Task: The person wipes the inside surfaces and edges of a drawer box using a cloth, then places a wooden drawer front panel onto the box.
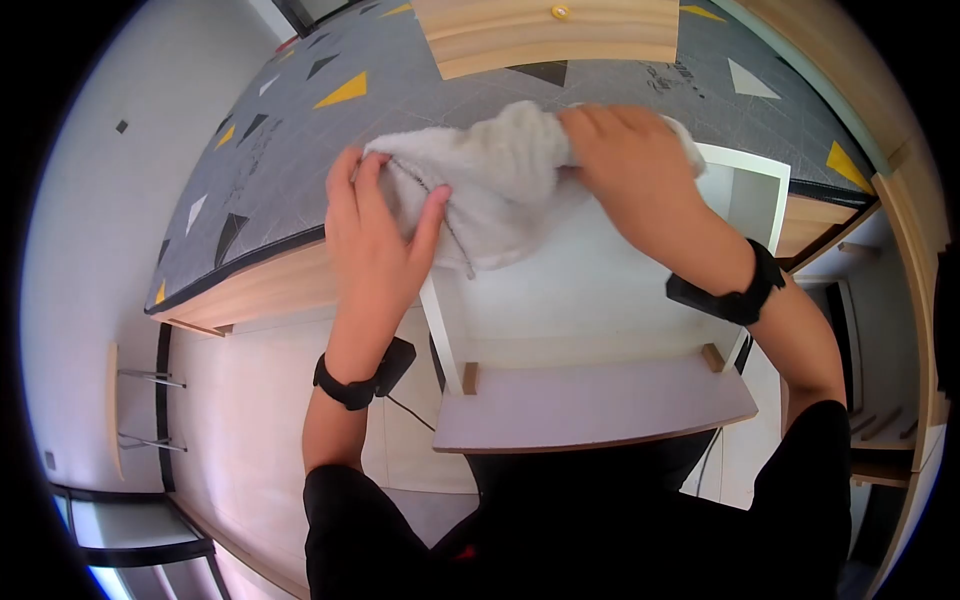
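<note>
A whitish fleece cloth [510,175], bunched up and with a dark zipper-like seam down its left part, is held up between my hands. My left hand [375,225] grips its left end, thumb on the near side and fingertips at the top edge. Around the right end, the fingers of my right hand [630,165] are closed, and a bit of cloth shows past them. Below the cloth is an open drawer [590,300] with a white inside and its front panel [590,405] toward me. The cloth hides the far left part of the drawer.
Behind the drawer lies a grey mattress [290,180] patterned with triangles, on a wooden bed frame [270,285]. A wooden panel with a yellow knob [560,12] rests on the mattress. Wooden shelving [880,400] stands at right. Tiled floor [240,400] shows at left.
</note>
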Demonstrator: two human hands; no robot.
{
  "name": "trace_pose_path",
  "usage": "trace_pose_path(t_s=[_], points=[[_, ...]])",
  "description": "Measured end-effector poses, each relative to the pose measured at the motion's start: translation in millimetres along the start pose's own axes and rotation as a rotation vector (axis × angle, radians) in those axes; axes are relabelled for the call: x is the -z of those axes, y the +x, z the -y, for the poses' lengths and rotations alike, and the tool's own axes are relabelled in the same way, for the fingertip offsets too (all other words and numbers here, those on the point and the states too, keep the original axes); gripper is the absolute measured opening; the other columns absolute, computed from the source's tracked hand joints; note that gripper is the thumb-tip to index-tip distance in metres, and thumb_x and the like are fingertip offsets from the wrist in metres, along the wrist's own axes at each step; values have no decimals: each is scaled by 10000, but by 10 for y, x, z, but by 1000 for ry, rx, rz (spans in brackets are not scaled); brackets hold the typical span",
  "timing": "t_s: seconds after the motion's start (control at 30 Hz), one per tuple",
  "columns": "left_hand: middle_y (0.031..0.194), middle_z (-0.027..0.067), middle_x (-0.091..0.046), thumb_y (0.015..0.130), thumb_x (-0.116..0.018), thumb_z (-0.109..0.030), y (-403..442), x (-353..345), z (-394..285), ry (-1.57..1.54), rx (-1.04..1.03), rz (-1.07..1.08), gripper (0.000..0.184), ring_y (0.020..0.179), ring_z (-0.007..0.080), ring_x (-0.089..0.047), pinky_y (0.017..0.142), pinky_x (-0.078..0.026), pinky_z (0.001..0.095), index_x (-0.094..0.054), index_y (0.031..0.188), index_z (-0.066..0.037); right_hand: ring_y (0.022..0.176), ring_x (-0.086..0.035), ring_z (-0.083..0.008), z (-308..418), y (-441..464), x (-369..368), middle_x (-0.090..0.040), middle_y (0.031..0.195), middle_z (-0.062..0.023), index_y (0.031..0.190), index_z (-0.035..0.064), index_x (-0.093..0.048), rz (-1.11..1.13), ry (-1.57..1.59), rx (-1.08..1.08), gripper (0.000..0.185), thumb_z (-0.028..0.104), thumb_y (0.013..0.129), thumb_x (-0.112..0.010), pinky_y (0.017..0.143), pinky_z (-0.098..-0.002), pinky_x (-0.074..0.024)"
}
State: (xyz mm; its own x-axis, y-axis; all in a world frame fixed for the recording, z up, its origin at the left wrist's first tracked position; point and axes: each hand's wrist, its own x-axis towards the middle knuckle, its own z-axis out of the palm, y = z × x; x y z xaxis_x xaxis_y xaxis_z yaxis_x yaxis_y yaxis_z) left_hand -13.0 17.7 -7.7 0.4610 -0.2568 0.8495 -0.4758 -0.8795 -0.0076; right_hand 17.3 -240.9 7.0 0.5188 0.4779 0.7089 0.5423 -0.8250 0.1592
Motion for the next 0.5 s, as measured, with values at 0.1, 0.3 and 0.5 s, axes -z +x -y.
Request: trace_pose_path(t_s=[0.1,0.3,0.5], points=[[1294,242,-479,888,-737,-222,-52,53,51,-90,76,107,612,1136,415,-548,910,-495,439,-443,1339,69,941,-652,-312,103,146,-107,-671,1038,-105,1117,42,-597,-27,181,111,435,76,711,-751,820,-401,-520],[1259,231,-490,909,-692,-169,-39,55,-23,-139,106,153,606,1101,415,-558,909,-499,424,-390,1370,83,899,-667,-326,11,120,-25,-684,982,-109,1143,65,-605,-43,276,111,422,93,751,-756,757,-406,-540],[1275,276,-562,943,-659,-171,-91,-2,-93,-191,145,132,550,1143,444,-577,879,-515,424,-411,1358,92,898,-668,-329,-197,-162,231,-684,1028,-97,1163,88,-605,68,171,-47,442,121,761,-786,740,-420,-543]])
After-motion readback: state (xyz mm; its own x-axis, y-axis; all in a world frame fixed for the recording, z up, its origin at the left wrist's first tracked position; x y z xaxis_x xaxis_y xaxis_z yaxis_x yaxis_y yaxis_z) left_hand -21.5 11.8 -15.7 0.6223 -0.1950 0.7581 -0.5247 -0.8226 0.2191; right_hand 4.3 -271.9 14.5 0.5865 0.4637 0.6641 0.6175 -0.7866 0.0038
